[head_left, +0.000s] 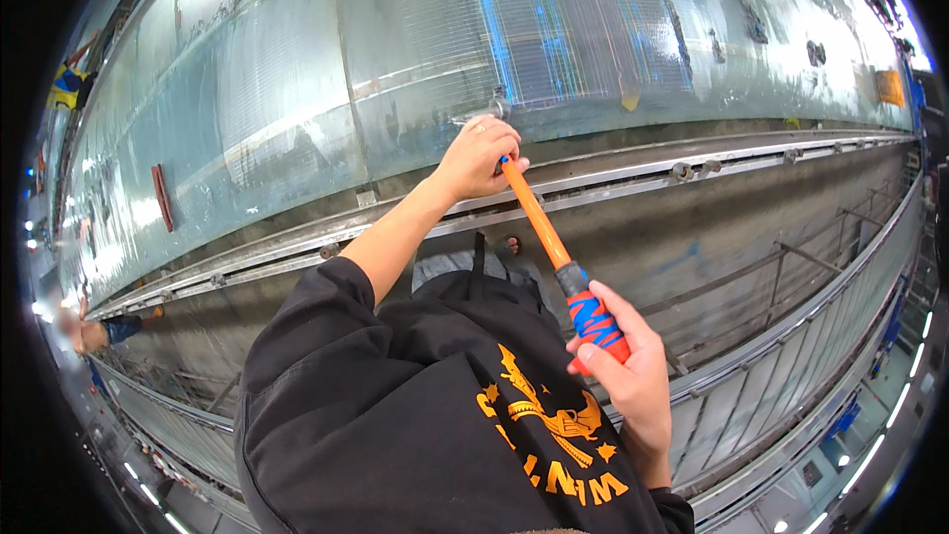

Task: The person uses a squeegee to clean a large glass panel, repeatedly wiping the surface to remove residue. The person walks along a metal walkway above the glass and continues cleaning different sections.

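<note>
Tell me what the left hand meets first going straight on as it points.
Likely the glossy pale-green surface just beyond the left hand, which grips the orange-shafted tool. Depth is unclear, so the gap can't be judged.

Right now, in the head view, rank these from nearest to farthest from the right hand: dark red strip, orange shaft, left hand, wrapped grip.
1. Wrapped grip: in the right hand.
2. Orange shaft: runs up and left from the grip.
3. Left hand: at the shaft's far end.
4. Dark red strip: far left, on the pale panel.
</note>
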Demonstrator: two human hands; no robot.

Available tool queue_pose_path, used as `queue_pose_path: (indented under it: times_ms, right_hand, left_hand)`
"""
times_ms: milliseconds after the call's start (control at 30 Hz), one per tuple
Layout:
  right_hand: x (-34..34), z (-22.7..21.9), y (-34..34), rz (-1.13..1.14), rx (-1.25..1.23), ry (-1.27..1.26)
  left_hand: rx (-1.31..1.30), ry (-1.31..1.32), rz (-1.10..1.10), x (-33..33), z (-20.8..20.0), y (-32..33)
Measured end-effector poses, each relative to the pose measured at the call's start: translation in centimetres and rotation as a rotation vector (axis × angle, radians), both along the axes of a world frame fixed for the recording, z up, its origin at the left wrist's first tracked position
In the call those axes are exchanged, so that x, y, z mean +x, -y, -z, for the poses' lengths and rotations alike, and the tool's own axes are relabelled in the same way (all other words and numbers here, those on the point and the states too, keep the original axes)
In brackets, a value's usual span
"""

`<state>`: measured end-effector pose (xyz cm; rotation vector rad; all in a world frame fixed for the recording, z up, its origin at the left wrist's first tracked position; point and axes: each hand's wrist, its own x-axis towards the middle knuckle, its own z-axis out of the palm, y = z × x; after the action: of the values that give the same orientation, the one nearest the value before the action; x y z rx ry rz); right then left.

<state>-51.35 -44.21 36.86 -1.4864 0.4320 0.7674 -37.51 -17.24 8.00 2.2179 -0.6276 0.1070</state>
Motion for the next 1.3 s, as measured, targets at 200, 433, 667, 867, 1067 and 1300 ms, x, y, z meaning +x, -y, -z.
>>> queue_pose_path:
  times_ms: [200,433,667,867,1067,1300]
  right_hand:
    - [2.8,6.5,-1.4,0.183,0.297,-0.027]
    - [3.0,6.7,-2.1,-0.026,0.183,0.104]
    - [0.1,-0.3,-1.2,-0.11,-0.171,0.265]
    - [-0.9,-1.4,-2.4,-0.442,-0.681,0.942]
    - [-0.9,-0.7,-3.2,-0.719,-0.613,1.092]
    - [0.2,-0.3,-3.6,-0.773,-0.588,1.082]
  left_hand:
    - [-0.006,0.232,-0.312,4.4,-2.6,-4.1]
    - [0.058,0.048,-0.228,1.2,-1.6,-7.5]
    - [0.005,0.038,-0.187,-0.3,-2.0,-1.2]
    - [-0.007,-0.007,-0.02,-1.1,-0.3,1.4]
    - [-0.004,-0.067,0.04,-0.9,0.4,0.7]
    - [-0.122,0.143,-0.239,-1.8,1.2,0.1]
